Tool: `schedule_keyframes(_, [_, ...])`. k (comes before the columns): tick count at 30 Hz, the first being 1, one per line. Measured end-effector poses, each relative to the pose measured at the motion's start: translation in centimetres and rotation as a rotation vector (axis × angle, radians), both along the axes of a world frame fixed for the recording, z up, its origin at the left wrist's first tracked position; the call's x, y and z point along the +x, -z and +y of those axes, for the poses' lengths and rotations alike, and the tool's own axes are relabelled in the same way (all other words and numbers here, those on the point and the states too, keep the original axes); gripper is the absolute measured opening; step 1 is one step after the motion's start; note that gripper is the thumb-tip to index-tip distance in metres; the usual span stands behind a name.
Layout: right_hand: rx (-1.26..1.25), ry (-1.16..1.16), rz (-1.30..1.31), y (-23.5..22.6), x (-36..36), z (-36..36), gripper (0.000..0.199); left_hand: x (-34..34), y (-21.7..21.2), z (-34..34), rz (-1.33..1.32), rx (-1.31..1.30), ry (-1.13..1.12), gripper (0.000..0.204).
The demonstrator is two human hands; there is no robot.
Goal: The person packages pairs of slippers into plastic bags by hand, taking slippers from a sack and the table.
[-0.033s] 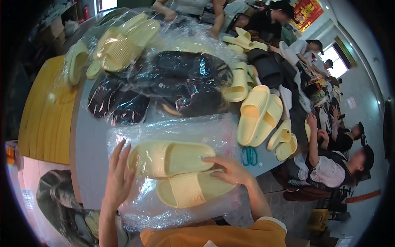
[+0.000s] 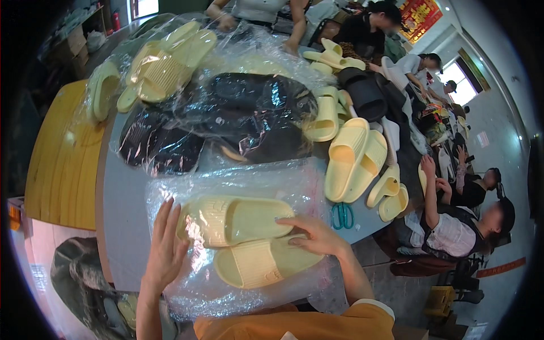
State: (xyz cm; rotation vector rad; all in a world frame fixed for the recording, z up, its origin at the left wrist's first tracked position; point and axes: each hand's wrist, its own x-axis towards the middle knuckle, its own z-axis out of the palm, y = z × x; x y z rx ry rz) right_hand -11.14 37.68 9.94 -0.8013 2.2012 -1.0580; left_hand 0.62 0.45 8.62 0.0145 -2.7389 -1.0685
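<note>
Pair of pale yellow slides (image 2: pixel 243 238) already inside the clear plastic bag (image 2: pixel 226 187), lying flat on the desk (image 2: pixel 122 215) btwn both hands. Left hand (image 2: pixel 165 249) flat, fingers spread, pressing the bag's left side; right hand (image 2: pixel 314 235) open, fingertips resting on the film over the slides. Bagging looks done, mouth closure can't be told. Beyond the hands: finished black bagged pairs (image 2: pixel 226 122), loose yellow slides (image 2: pixel 354 161) to the right, scissors (image 2: pixel 341 215) just by the right hand.

Matt foam slippers (image 2: pixel 235 220), glossy plastic bag (image 2: pixel 249 181)
</note>
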Motion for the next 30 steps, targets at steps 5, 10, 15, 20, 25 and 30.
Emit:
schedule_keyframes(5, [-0.050, -0.029, -0.004, 0.6, -0.2, 0.1, 0.059, 1.0, 3.1, 0.0, -0.082, -0.257, 0.127, 0.081])
schedule_keyframes(10, [-0.074, -0.020, -0.073, 1.7, 0.0, 0.5, 0.057, 1.6, 2.6, 0.4, -0.073, -0.255, 0.144, 0.087])
schedule_keyframes(15, [-0.166, -0.040, 0.018, 2.2, 0.5, 0.7, 0.057, 2.2, 3.0, 0.7, -0.067, -0.302, 0.151, 0.082])
schedule_keyframes(20, [-0.200, -0.031, 0.026, 1.9, 0.5, 1.4, 0.058, 1.6, 2.1, 1.5, -0.055, -0.301, 0.189, 0.082])
schedule_keyframes(25, [-0.154, -0.129, 0.124, 0.3, 0.0, 1.6, 0.066, 1.4, 2.6, 1.3, -0.005, -0.360, 0.189, 0.078])
schedule_keyframes(30, [-0.018, -0.106, 0.298, -0.6, 1.4, 1.6, 0.076, 1.7, 3.4, 0.9, 0.035, -0.367, 0.179, 0.077])
